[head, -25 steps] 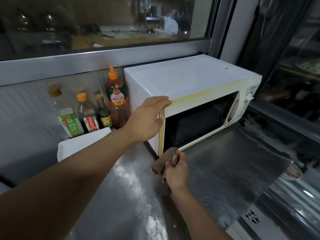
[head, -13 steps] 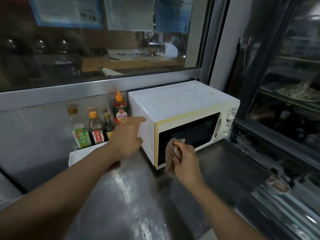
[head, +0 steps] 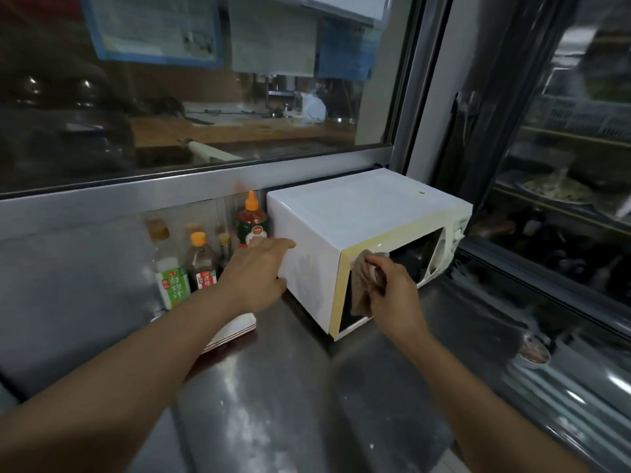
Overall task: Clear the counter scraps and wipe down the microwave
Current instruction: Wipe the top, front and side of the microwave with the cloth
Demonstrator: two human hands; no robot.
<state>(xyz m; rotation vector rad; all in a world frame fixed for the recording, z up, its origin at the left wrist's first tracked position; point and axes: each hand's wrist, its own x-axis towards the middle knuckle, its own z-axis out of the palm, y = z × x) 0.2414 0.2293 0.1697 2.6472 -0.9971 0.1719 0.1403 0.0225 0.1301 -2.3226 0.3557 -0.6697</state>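
The flat left hand (head: 254, 274) steadies the microwave (head: 362, 233) so the right hand (head: 392, 291), squeezing a brown rag (head: 363, 285), can rub its door.

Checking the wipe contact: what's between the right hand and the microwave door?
In the head view, a brown cloth, gripped by the right hand, lies against the dark door of the microwave. The left hand rests on its side panel.

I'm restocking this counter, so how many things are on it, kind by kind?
Bottles: 4, namely the green-label bottle, dark bottle with the red label, small dark bottle and red sauce bottle
Microwave: 1
Cloth: 1
White tray: 1
Total: 7
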